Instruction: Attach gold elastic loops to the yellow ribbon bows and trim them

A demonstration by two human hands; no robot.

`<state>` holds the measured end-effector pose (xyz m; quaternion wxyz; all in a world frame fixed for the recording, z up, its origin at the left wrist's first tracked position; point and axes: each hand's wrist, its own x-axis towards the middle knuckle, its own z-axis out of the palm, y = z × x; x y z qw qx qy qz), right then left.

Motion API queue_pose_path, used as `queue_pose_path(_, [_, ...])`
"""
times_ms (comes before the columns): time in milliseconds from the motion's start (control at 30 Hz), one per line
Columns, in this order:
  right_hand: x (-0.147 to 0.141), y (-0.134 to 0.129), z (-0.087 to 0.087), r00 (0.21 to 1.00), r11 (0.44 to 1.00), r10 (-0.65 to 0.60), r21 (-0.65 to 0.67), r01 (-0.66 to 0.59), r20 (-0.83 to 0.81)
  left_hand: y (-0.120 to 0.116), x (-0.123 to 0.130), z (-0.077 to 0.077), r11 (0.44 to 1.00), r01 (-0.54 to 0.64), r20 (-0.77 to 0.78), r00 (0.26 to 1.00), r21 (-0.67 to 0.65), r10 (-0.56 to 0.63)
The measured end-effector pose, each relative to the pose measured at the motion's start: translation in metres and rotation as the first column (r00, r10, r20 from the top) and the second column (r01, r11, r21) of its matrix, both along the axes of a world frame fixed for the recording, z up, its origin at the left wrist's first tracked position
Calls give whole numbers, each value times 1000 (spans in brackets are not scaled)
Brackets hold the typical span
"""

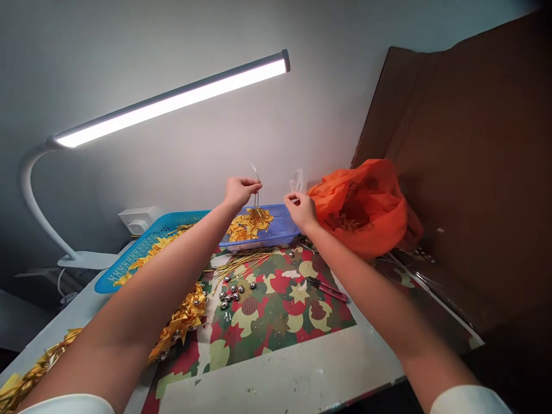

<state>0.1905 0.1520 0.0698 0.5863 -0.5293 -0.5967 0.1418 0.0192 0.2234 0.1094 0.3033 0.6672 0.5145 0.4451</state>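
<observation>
My left hand [244, 191] is raised over the purple basket [282, 221], thumb and fingertips pinched on a thin cord [257, 198]. One end of the cord curls up above the fingers. Below them it hangs down to gold strands [259, 215] over the yellow ribbon pieces [244, 230] in the basket. To the right, my right hand [302, 211] is up near the basket's right end, its fingers curled in a pinch. Whatever those fingers hold, if anything, is too small to make out. Clear plastic [298, 181] shows just behind that hand.
Several silver bells [230, 296] and gold cords [241, 263] lie on the patterned sheet [280, 310]. Red-handled snips [328, 289] rest at right. A blue basket [123, 261], an orange bag [366, 207], a lamp [172, 102] and a cardboard panel [452, 144] stand around.
</observation>
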Motion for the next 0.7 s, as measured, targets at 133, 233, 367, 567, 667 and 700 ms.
queue_pose_path(133, [0, -26, -20, 997, 997, 77, -11, -77, 18, 1, -2, -13, 998, 44, -34, 998, 33, -43])
queue_pose_path(233, [3, -56, -38, 985, 987, 163, -19, -162, 62, -12, -7, -31, 990, 130, -81, 989, 46, -126])
queue_pose_path(367, [13, -94, -64, 949, 959, 284, -55, -279, 139, -45, -16, -62, 963, 258, -199, 950, 73, -240])
queue_pose_path(567, [25, -115, -85, 934, 945, 325, -99, -313, 147, -83, -25, -98, 908, 401, -450, 838, 122, -309])
queue_pose_path(667, [29, -113, -91, 942, 949, 310, -110, -297, 132, -85, -25, -102, 879, 459, -558, 767, 132, -317])
queue_pose_path(700, [31, -112, -93, 945, 951, 301, -111, -288, 125, -84, -24, -102, 873, 468, -584, 750, 137, -310])
